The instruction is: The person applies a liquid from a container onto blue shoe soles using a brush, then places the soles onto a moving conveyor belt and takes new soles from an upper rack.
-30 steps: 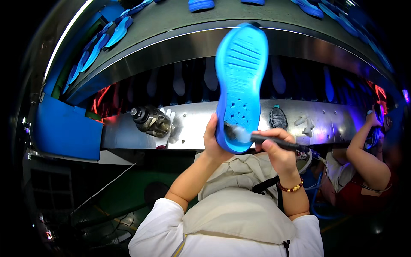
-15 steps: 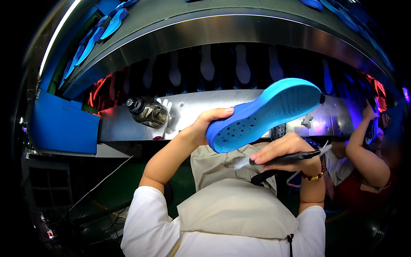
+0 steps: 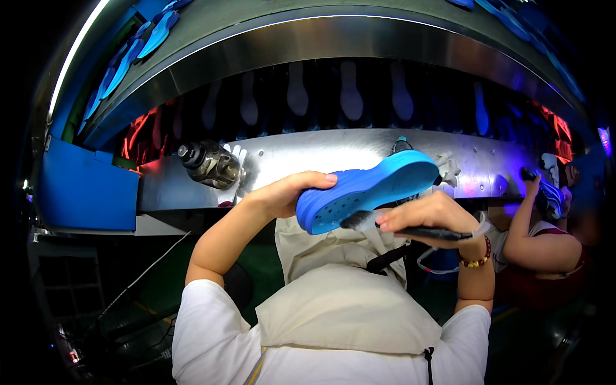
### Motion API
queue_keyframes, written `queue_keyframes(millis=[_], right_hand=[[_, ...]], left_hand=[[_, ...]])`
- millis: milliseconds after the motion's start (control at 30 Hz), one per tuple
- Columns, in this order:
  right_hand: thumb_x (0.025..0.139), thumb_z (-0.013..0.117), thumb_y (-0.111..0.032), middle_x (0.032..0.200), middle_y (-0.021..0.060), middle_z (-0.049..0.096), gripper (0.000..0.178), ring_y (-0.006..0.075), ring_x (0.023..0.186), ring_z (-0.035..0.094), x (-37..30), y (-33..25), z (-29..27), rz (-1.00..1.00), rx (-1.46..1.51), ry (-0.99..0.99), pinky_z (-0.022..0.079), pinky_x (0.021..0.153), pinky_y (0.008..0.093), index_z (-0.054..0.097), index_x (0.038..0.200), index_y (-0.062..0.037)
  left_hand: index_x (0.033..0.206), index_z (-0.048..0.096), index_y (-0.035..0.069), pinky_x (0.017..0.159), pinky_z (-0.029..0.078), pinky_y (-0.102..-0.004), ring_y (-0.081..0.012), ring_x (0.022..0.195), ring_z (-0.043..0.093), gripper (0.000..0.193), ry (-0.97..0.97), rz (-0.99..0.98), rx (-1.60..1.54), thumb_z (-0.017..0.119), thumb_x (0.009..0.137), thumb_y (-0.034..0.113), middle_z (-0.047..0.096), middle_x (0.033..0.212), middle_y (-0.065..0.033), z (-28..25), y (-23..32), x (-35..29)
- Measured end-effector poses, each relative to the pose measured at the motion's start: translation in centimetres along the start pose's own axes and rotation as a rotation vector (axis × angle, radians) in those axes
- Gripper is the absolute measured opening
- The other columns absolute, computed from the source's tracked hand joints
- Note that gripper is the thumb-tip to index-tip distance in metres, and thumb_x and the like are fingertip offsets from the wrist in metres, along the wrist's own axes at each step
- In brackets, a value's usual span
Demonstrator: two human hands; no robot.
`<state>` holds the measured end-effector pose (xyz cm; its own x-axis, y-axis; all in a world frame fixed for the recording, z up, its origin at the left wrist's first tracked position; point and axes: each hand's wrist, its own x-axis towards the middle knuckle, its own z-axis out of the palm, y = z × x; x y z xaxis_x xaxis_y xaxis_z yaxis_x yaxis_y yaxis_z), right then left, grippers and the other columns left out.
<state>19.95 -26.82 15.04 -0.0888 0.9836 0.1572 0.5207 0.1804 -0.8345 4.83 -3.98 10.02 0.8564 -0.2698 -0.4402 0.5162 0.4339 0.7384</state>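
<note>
My left hand [image 3: 292, 191] grips the heel end of a blue shoe sole [image 3: 391, 178], thumb on its outer side wall. The sole is tilted, its light blue hollow inside facing me, with small holes toward the heel. In my right hand [image 3: 436, 216] is a brush [image 3: 367, 220] with a black handle and dark bristle tip. The bristles are at the sole's near rim by the heel; whether they touch the inside, I cannot tell. A beaded bracelet circles my right wrist.
A metal ledge [image 3: 282, 154] runs ahead, bearing a dark bottle [image 3: 208, 165], a white glove [image 3: 239, 168] and a crumpled pale cloth [image 3: 448, 168]. Sole shapes stand in the dark slot behind. Blue soles [image 3: 125, 64] lie on the green belt. At right, a co-worker's hands [image 3: 534, 187] hold another blue sole.
My left hand has tilted the sole and brought it slightly left. The brush has come up from below the sole to its near rim. The co-worker's hands have come down.
</note>
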Motion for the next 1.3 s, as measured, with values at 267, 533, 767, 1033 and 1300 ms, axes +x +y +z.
queue_keyframes(millis=[267, 533, 767, 1033, 1300], right_hand=[[0.073, 0.067, 0.002, 0.099, 0.0135, 0.066, 0.021, 0.0242, 0.094, 0.064, -0.8, 1.2, -0.6, 0.040, 0.081, 0.142, 0.050, 0.083, 0.0313, 0.065, 0.093, -0.0002], [0.071, 0.070, 0.000, 0.096, 0.0138, 0.066, 0.022, 0.0220, 0.091, 0.064, -0.9, 2.6, -0.7, 0.097, 0.148, 0.372, 0.051, 0.081, 0.0300, 0.066, 0.094, 0.0000], [0.068, 0.072, -0.002, 0.091, 0.0137, 0.067, 0.024, 0.0233, 0.081, 0.065, 0.1, 0.1, 0.1, -0.072, 0.133, 0.308, 0.051, 0.074, 0.0277, 0.066, 0.090, 0.0009], [0.074, 0.066, -0.001, 0.085, 0.0112, 0.066, 0.017, 0.0126, 0.074, 0.062, 3.9, 4.4, 3.1, 0.311, 0.237, 0.575, 0.049, 0.066, 0.0216, 0.065, 0.090, 0.0031], [0.067, 0.068, -0.007, 0.075, 0.0089, 0.063, 0.012, 0.0251, 0.068, 0.062, 2.4, -0.3, 4.4, -0.144, -0.216, 0.241, 0.049, 0.062, 0.0326, 0.062, 0.078, -0.0053]], left_hand=[[0.132, 0.038, -0.001, 0.087, 0.045, -0.0380, -0.0279, 0.102, 0.056, 0.067, -0.056, 0.130, -0.131, 0.047, 0.082, 0.043, 0.051, 0.122, -0.0202, -0.5, 0.5, -1.1], [0.126, 0.044, -0.004, 0.088, 0.045, -0.0345, -0.0255, 0.103, 0.056, 0.065, 0.022, 0.234, -0.276, 0.051, 0.079, 0.040, 0.053, 0.119, -0.0200, -3.2, -1.1, -1.6], [0.123, 0.049, 0.004, 0.096, 0.038, -0.0441, -0.0273, 0.111, 0.051, 0.062, -0.090, 0.507, -0.551, 0.044, 0.083, 0.051, 0.054, 0.121, -0.0131, -4.8, -2.7, 0.0], [0.133, 0.034, 0.007, 0.095, 0.039, -0.0507, -0.0353, 0.112, 0.048, 0.091, 0.022, 0.531, -0.830, 0.010, 0.079, 0.076, 0.046, 0.123, -0.0205, -0.3, -4.4, 7.0], [0.125, 0.042, 0.006, 0.087, 0.045, -0.0499, -0.0352, 0.102, 0.054, 0.088, 0.135, 0.690, -0.721, 0.013, 0.079, 0.076, 0.055, 0.108, -0.0170, -1.6, -3.1, 5.5]])
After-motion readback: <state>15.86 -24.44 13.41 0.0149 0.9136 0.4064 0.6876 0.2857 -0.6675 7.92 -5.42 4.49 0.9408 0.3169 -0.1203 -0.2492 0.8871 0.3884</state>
